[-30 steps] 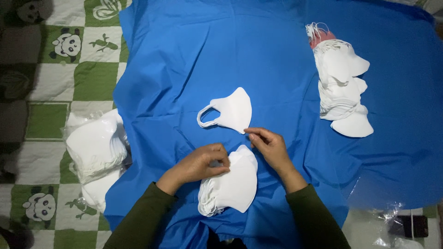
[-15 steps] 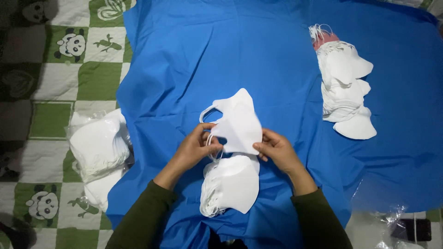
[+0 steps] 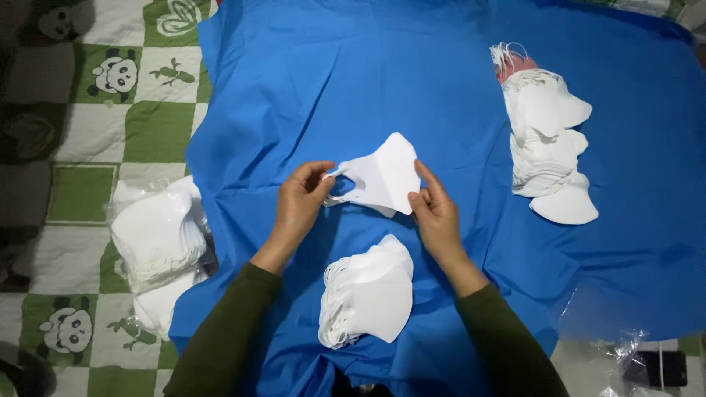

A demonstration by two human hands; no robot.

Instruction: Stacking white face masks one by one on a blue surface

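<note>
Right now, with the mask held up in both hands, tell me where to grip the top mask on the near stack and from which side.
Grip the top mask of the near stack at its right, folded edge, coming from the right. That edge lies flat and free on the blue cloth; the left side is a tangle of ear loops, likely to drag neighbours along.

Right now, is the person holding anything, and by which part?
Yes, one white face mask. The left hand pinches its ear loop end, and the right hand grips the opposite edge.
</note>
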